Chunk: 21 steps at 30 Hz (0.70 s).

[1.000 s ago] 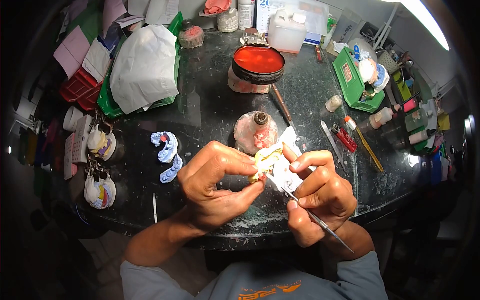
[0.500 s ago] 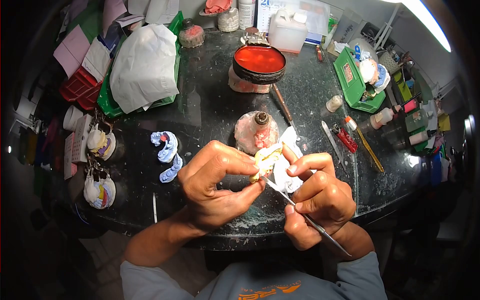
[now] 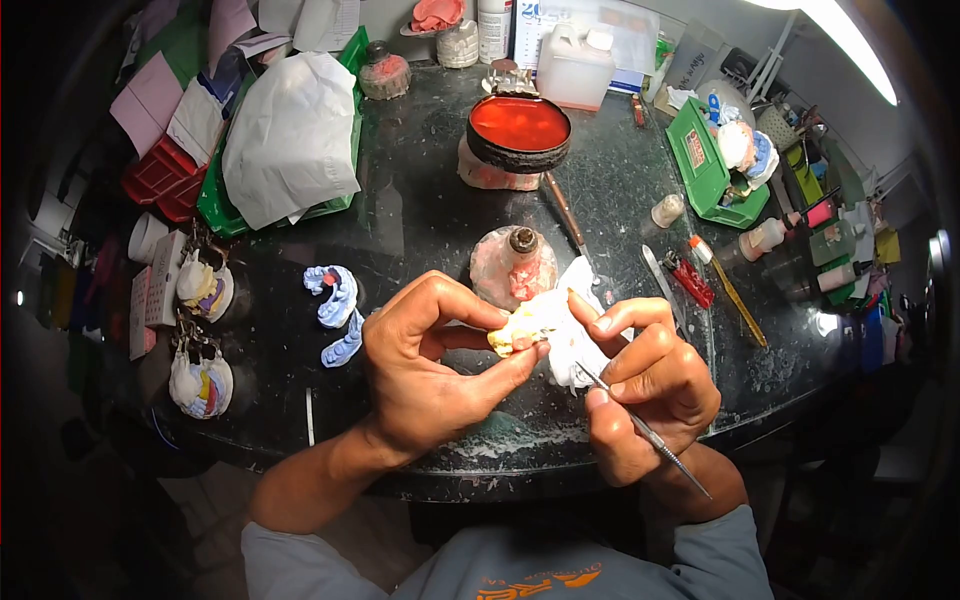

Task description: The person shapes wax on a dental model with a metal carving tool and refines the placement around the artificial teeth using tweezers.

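- You are pinching a small, uneven yellow piece (image 3: pixel 515 334) in your left hand (image 3: pixel 425 365), between thumb and fingertips; it is glowing pale under the light and showing a pinkish patch on its near side.
- You are gripping a slim metal instrument (image 3: pixel 657 440) in your right hand (image 3: pixel 658 385); it is slanting from far left to near right, its rear end tapering to a point.
- A crumpled white cloth (image 3: pixel 575 345) is lying between the yellow piece and your right fingers, the instrument's far end overlapping it in view.
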Available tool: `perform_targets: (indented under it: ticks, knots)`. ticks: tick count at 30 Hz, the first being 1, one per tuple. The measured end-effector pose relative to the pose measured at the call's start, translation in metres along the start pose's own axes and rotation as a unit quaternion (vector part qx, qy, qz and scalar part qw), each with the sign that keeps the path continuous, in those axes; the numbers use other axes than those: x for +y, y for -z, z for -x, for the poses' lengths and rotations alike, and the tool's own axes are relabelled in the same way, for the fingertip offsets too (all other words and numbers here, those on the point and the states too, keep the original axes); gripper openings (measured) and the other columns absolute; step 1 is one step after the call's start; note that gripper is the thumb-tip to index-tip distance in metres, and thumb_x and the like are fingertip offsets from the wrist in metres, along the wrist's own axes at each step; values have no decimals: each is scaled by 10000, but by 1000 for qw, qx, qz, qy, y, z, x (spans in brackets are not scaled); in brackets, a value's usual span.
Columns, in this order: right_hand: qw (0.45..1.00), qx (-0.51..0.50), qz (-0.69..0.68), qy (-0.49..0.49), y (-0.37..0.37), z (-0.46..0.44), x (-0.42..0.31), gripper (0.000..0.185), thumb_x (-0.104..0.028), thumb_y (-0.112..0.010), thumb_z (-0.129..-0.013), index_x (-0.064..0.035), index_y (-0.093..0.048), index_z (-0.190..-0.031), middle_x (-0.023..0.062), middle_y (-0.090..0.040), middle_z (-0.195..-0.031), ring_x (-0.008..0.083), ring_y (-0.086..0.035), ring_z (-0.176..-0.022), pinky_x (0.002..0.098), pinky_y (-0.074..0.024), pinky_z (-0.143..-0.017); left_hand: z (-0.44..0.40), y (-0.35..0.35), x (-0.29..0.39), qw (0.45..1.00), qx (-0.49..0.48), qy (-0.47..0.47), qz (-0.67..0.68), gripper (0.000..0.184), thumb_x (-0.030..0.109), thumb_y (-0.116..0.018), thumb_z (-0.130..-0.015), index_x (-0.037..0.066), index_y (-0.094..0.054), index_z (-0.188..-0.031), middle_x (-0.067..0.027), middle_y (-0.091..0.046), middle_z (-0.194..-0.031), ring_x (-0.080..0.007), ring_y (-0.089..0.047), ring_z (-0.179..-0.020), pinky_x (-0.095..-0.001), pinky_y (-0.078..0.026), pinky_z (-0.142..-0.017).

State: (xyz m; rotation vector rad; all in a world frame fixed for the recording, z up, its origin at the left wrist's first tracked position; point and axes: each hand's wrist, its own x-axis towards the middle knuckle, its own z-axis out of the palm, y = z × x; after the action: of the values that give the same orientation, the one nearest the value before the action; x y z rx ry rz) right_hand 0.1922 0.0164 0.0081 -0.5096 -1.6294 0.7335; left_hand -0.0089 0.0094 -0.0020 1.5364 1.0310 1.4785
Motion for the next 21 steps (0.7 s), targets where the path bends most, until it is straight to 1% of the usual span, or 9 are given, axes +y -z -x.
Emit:
perform_targets:
  ticks: [2,5,11,14,17,20,21]
  knots:
    - [1000,3,10,0,0,0,0,216,103,-700,-709,-26,-570,-824,71,-624,-743,309,-651,-943,564,-601,-964,-1,-1,3,999,-8,32,28,364,-159,-839,-772,-13,-582,-985,-99,-642,-985,-171,-741,-940,-297,-657,-864]
    - [999,-3,28,16,-1,0,2,217,101,-715,-723,-27,-575,-829,69,-634,-746,308,-654,-947,538,-603,-943,-1,-1,4,992,-6,95,82,360,-159,-831,-783,-14,-569,-982,-95,-641,-981,-186,-749,-949,-325,-665,-882]
    - [1000,0,28,5,-1,-1,3,212,84,-740,-745,-33,-589,-837,71,-645,-740,308,-658,-945,523,-595,-943,-2,0,4,989,-10,111,94,358,-162,-820,-796,-18,-556,-991,-100,-646,-981,-193,-752,-957,-334,-664,-886]
    - [999,0,34,9,-1,0,4,209,76,-744,-750,-37,-591,-835,68,-650,-743,305,-658,-939,507,-588,-933,-2,-3,-1,989,18,95,116,321,-50,-884,-804,-13,-604,-956,-123,-742,-942,-161,-764,-886,-275,-663,-774]
    - [999,-3,36,6,0,-1,3,210,69,-752,-753,-37,-590,-833,66,-653,-744,299,-655,-922,491,-586,-911,-1,-1,-2,986,14,107,123,328,-44,-889,-804,-19,-609,-972,-139,-749,-962,-171,-769,-891,-281,-665,-784]
    - [999,11,31,14,0,1,4,209,73,-738,-762,-33,-589,-864,65,-648,-739,285,-638,-895,478,-569,-945,-3,2,6,985,-16,142,97,346,-150,-811,-817,-37,-577,-1044,-157,-711,-1043,-215,-763,-962,-335,-658,-899]
    - [999,22,34,8,0,1,4,210,76,-729,-766,-31,-588,-878,66,-644,-739,282,-632,-897,477,-559,-960,-4,2,7,983,-17,148,107,352,-144,-811,-821,-43,-582,-1068,-164,-715,-1055,-214,-762,-972,-331,-653,-906]
